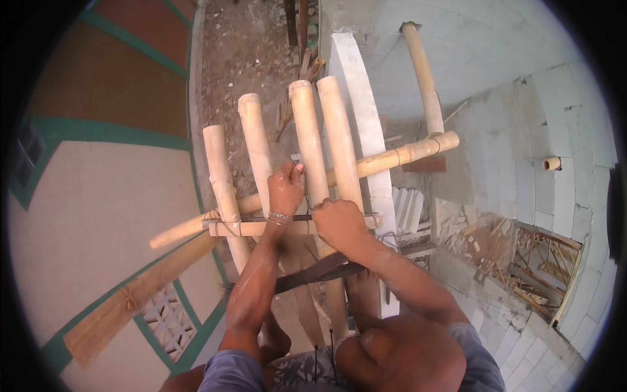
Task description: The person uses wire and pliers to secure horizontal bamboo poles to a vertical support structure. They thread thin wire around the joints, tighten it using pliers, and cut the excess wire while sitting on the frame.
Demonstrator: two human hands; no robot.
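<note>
Several upright bamboo poles [305,124] stand side by side, crossed by a long bamboo pole [385,161] and a shorter wooden bar [248,228]. My left hand [285,188] is closed in a pinch between two of the uprights, in front of the crossing pole. What its fingers hold is too small to make out. My right hand [339,225] makes a fist against the uprights, just above the wooden bar. Its fingertips are turned away, so whatever they grip is hidden. Thin dark ties [397,157] bind some of the crossings.
A white wall edge [366,111] rises right of the poles, with a looped wire [390,240] near its lower part. Block walls [522,163] stand at right, a green-trimmed wall [117,202] at left. Rubble ground [241,46] lies far below. A dark bar [320,271] crosses nearer me.
</note>
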